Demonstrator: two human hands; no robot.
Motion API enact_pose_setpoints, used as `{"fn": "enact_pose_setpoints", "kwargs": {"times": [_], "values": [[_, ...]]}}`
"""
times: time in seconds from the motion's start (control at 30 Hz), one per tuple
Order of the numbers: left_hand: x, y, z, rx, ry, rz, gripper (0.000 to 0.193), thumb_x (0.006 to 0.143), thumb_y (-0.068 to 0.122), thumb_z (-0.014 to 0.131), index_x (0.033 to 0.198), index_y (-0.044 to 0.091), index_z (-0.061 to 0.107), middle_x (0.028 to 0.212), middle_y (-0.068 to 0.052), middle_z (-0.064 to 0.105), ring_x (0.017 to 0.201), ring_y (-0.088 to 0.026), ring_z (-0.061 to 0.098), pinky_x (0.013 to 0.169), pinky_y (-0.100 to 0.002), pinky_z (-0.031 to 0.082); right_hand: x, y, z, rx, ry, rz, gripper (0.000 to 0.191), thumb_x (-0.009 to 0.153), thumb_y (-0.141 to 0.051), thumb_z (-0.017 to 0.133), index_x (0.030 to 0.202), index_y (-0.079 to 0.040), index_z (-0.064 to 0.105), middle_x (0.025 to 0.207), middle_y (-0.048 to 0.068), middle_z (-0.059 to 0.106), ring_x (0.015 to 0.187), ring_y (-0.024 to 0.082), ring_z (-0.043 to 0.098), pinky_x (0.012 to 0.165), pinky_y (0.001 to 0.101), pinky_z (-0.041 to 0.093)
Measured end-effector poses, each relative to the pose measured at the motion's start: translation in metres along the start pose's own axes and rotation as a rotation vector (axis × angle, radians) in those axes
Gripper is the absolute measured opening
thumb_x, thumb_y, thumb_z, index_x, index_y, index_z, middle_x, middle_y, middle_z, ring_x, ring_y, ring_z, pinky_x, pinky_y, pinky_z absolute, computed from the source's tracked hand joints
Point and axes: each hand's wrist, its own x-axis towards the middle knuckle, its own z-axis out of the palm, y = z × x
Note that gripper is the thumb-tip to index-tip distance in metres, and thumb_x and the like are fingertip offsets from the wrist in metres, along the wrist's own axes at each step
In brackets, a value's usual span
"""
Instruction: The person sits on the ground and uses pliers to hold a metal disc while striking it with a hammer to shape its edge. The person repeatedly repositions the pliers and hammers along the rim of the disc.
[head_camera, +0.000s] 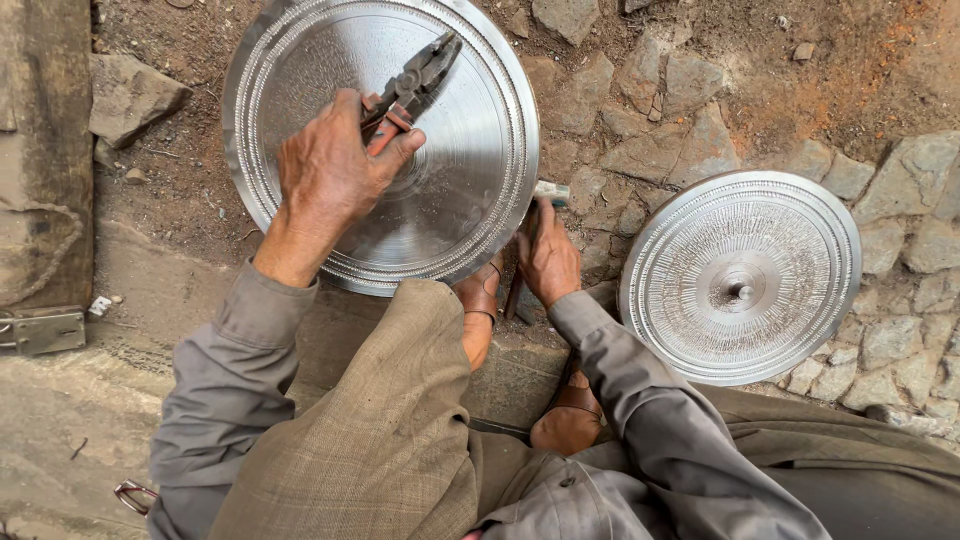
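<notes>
While the left hand (325, 175) grips pliers (412, 85) over the large engraved metal plate (470, 190) on the ground, the right hand (547, 258) clasps a hammer (535, 225) at its rim; striking seems next, needing steady aim.

Two engraved metal discs (470, 130) (740, 275); one pliers (410, 90); one hammer (530, 235).

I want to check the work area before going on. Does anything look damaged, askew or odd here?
Nothing stands out. The left hand holds pliers over the large metal disc, the right hand grips a tool at its edge, and the smaller disc lies flat, unmarked.
</notes>
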Motion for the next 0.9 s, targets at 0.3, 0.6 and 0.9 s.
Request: {"fn": "enact_pose_setpoints", "kwargs": {"times": [0.3,0.6,0.9], "values": [[0.027,0.018,-0.008,0.021,-0.045,-0.011,0.069,0.094,0.063,0.077,0.108,-0.004,0.068,0.083,-0.02,0.073,0.072,-0.032,0.074,0.063,-0.047,0.058,-0.007,-0.013,0.006,0.041,-0.053,0.032,0.075,0.086,-0.005,0.062,0.154,-0.01,0.031,0.118,0.038,0.055,0.095,0.054,0.065,0.082,0.058,0.055],[0.029,0.012,-0.005,0.044,-0.065,0.006,0.069,0.096,0.062,0.074,0.107,-0.005,0.067,0.074,-0.019,0.069,0.064,-0.029,0.073,0.056,-0.045,0.058,-0.007,0.002,-0.038,0.194,-0.25,0.261,0.062,0.092,-0.004,0.054,0.15,0.004,0.033,0.111,0.033,0.066,0.081,0.038,0.073,0.072,0.0477,0.062],[0.027,0.017,-0.018,-0.069,-0.083,-0.013,0.07,0.099,0.066,0.069,0.104,-0.003,0.066,0.077,-0.017,0.069,0.073,-0.03,0.073,0.064,-0.048,0.058,-0.007,0.02,-0.028,0.248,-0.221,0.256,0.048,0.101,-0.027,0.058,0.14,0.0,0.05,0.089,0.026,0.071,0.07,0.035,0.07,0.062,0.0485,0.053]]}}
